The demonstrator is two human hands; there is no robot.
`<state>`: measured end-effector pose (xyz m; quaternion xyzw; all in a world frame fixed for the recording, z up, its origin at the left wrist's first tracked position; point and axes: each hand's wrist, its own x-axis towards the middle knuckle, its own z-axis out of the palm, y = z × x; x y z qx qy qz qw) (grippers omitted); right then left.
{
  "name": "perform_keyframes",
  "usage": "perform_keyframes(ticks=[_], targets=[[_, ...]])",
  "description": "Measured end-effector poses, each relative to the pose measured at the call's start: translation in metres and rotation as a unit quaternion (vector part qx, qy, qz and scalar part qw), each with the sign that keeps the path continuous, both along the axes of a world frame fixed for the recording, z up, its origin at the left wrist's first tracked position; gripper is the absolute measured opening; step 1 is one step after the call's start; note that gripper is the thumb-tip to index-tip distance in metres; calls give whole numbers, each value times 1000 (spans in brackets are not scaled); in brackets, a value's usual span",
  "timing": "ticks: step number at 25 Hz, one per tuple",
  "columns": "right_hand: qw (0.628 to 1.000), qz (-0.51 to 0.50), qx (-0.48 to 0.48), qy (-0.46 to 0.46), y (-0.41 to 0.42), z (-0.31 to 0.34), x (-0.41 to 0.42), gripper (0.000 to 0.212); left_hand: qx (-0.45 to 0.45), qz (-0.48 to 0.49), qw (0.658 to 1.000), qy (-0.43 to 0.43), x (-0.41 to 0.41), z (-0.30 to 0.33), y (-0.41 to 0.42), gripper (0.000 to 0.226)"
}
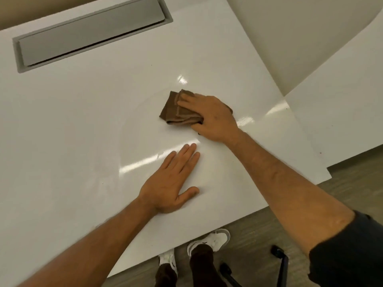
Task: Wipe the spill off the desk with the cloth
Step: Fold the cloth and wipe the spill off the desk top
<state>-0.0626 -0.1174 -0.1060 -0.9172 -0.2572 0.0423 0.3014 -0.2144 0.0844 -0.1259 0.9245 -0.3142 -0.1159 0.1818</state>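
A folded brown cloth [176, 110] lies on the glossy white desk [83, 131], right of centre. My right hand [211, 119] presses down on the cloth's right half, fingers spread over it and thumb hooked round its near edge. My left hand [172, 183] rests flat on the desk nearer to me, palm down, fingers together, holding nothing. A faint curved wet smear [128, 125] arcs across the desk to the left of the cloth. No pooled liquid shows.
A grey cable flap [89, 32] is set into the desk at the far left. A second white desk [342, 112] abuts on the right. The desk's near edge runs diagonally above my white shoes [213, 241] and a dark chair base [279, 257] on the floor.
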Motion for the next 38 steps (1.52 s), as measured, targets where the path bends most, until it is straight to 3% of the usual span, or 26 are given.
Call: perform_keyframes(ticks=[8,12,15,19,21,23,25,28,32,34,38], targets=[[999,7,10,-38,-59,-8,-138,50,-14,40,999,-31,-2,7,0,89],[991,-109,42,-67,-119,-13,-216,48,7,31,999,-23,-2,7,-1,91],[966,-228,124,-7,-143,-3,-247,61,9,31,999,-31,-3,4,0,90],[883,-421,207,-16,-149,17,-212,62,7,26,999,-31,-1,1,-1,88],[868,-471,155,16,-137,15,-172,61,6,23,999,-26,-5,2,-2,88],[871,-490,41,19,-125,4,-134,58,4,24,999,-27,-7,2,-1,88],[850,-526,27,3,-121,2,-103,55,7,25,999,-29,-6,2,-1,89],[879,-477,3,-2,-128,5,-86,59,7,27,999,-26,-3,4,-2,90],[931,-361,-4,56,-133,5,-132,73,22,15,1000,-16,-4,4,-3,88],[928,-368,-12,55,-122,2,-167,77,31,6,999,-14,-3,4,-2,86],[907,-420,-5,-36,-67,-7,-229,68,43,-3,999,-9,-4,3,-3,82]])
